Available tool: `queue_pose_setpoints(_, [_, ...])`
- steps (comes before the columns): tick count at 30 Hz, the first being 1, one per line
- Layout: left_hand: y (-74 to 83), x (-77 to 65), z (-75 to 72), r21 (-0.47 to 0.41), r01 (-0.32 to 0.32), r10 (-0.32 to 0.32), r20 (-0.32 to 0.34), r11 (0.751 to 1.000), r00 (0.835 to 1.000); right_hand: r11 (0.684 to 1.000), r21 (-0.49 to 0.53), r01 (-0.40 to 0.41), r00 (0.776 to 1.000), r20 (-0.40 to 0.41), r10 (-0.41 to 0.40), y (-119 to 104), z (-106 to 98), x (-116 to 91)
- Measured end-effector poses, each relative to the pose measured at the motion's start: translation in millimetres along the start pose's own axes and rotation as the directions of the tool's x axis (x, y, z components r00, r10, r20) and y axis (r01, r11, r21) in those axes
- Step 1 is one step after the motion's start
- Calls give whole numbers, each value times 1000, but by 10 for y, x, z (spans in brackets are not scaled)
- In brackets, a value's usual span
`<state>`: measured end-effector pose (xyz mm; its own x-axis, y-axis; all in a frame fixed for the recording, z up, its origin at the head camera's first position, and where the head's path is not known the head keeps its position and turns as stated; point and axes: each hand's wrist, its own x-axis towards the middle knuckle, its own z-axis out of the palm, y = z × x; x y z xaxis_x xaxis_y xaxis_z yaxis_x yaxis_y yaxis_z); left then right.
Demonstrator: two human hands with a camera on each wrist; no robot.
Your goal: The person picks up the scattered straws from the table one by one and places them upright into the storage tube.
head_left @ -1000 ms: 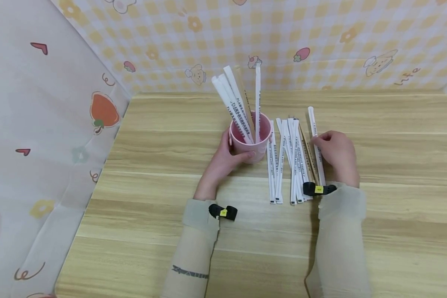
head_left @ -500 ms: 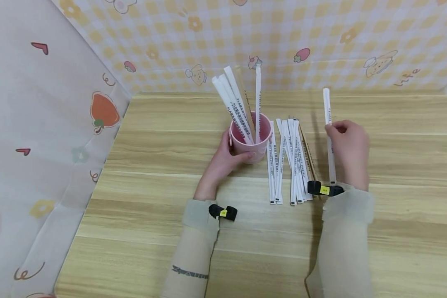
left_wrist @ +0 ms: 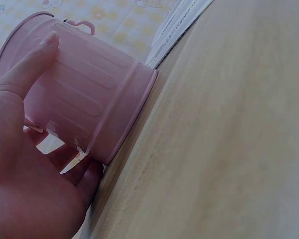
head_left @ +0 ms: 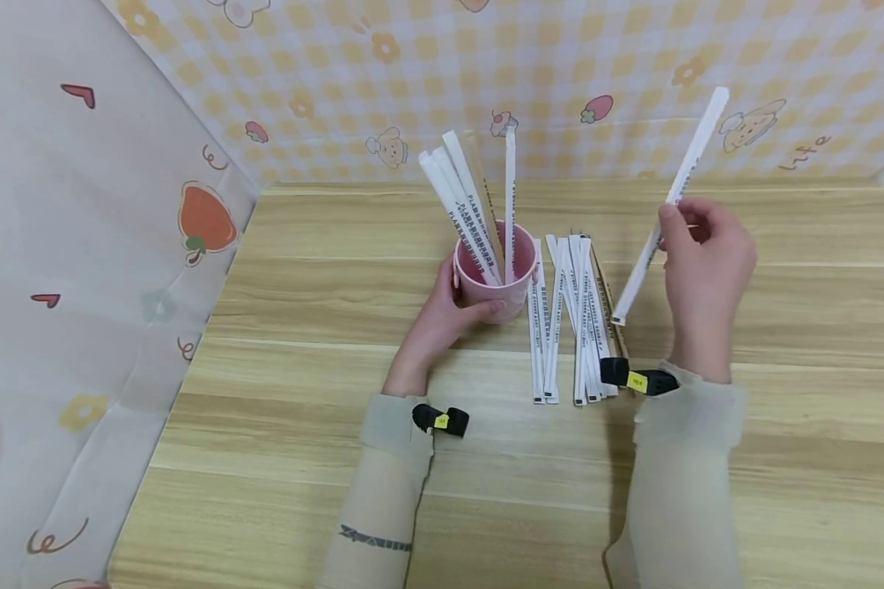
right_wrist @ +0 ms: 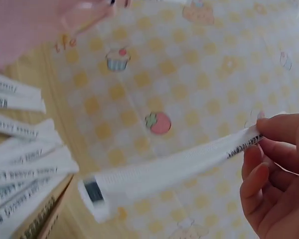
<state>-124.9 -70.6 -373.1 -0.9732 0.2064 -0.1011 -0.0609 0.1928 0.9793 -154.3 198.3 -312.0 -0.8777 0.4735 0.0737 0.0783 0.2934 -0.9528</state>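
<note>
Over the wooden table (head_left: pixel 265 458): white wrapped straw (head_left: pixel 700 141), slanted, pinched in right hand (head_left: pixel 709 260).
Left hand (head_left: pixel 445 317) grips pink cup (head_left: pixel 514 301) holding leaning straws (head_left: pixel 458 160); loose straws (head_left: pixel 584 327) lie on table between cup and right hand.

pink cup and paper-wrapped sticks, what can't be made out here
Head view: lower ends of standing sticks, hidden by the pink cup
Head view: most fingers of left hand, behind the cup
Left wrist view: lying sticks, cut off by top edge
Right wrist view: print on held stick, too blurred to read
</note>
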Motion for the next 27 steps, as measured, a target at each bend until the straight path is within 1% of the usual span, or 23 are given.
queue_pose_setpoints(2, [2, -1, 0, 0, 0, 0, 0, 1000, 1000, 995, 97, 29, 999, -17, -27, -79, 24, -44])
queue_pose_setpoints(5, [3, -2, -1, -1, -2, 2, -1, 1000, 1000, 964, 249, 93, 995, -47, -84, -199, 72, -132])
queue_pose_setpoints(7, [7, -1, -1, -3, -5, 5, 0, 1000, 1000, 930, 339, 143, 989, -70, -126, -281, 103, -201])
queue_pose_setpoints(10, [13, -4, 0, -7, -8, 8, 1, 1000, 1000, 865, 449, 225, 974, -111, -196, -390, 138, -297])
queue_pose_setpoints(12, [17, -5, 1, -8, -7, 7, 1, 1000, 1000, 827, 487, 280, 960, -140, -242, -447, 148, -354])
queue_pose_setpoints(14, [19, -8, 1, -9, -6, 6, 1, 1000, 1000, 801, 502, 327, 945, -167, -281, -498, 153, -401])
queue_pose_setpoints(16, [19, -7, 2, -11, -6, 6, 1, 1000, 1000, 783, 510, 356, 934, -185, -304, -543, 154, -441])
queue_pose_setpoints(19, [17, -6, 1, -14, -6, 7, 1, 1000, 1000, 785, 473, 401, 916, -195, -351, -596, 170, -495])
queue_pose_setpoints(21, [15, -5, 1, -12, -6, 6, -1, 1000, 1000, 786, 451, 423, 906, -185, -382, -619, 194, -527])
queue_pose_setpoints(23, [12, -5, 1, -9, -3, 3, -2, 1000, 1000, 798, 412, 441, 897, -165, -410, -633, 229, -557])
queue_pose_setpoints(24, [10, -4, 1, -9, -3, 3, -2, 1000, 1000, 803, 405, 437, 898, -149, -414, -639, 246, -570])
queue_pose_setpoints(27, [10, -3, 0, -11, -2, 2, -1, 1000, 1000, 837, 354, 418, 906, -89, -414, -647, 297, -608])
